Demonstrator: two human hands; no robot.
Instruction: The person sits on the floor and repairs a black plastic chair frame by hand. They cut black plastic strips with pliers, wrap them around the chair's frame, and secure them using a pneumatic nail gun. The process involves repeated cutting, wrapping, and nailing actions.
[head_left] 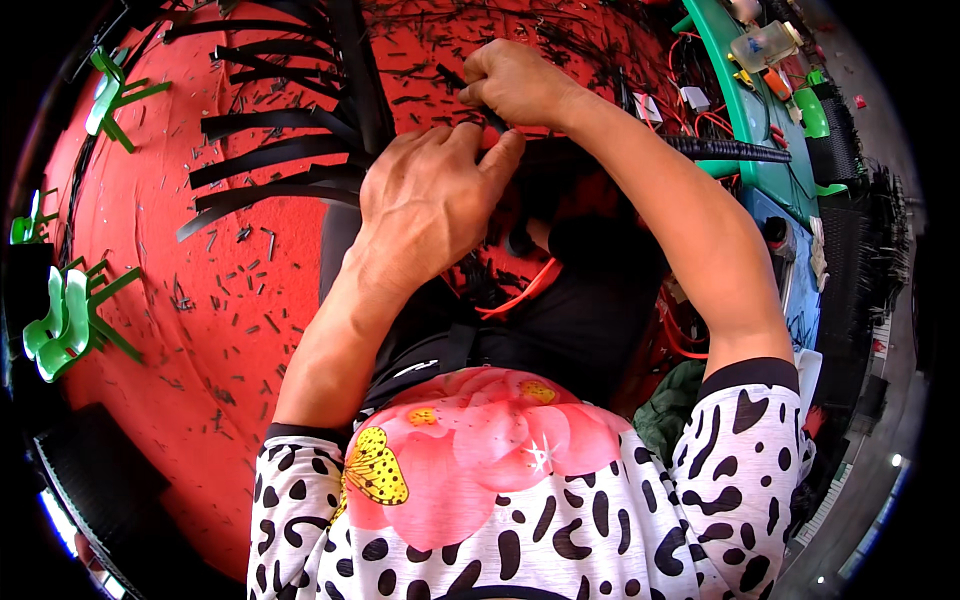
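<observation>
The right hand (520, 88) pinches a thin black strip (494, 119) that shows between both hands, over the red surface (165, 385). The left hand (428, 195) curls beside a fringed black band (363, 85); its fingertips are hidden, so its grip cannot be told.

White shirt (530, 490), black blotches (600, 512), pink flower print (440, 490), yellow butterfly (377, 467); black sleeve cuffs (752, 374); black trousers (610, 345).
</observation>
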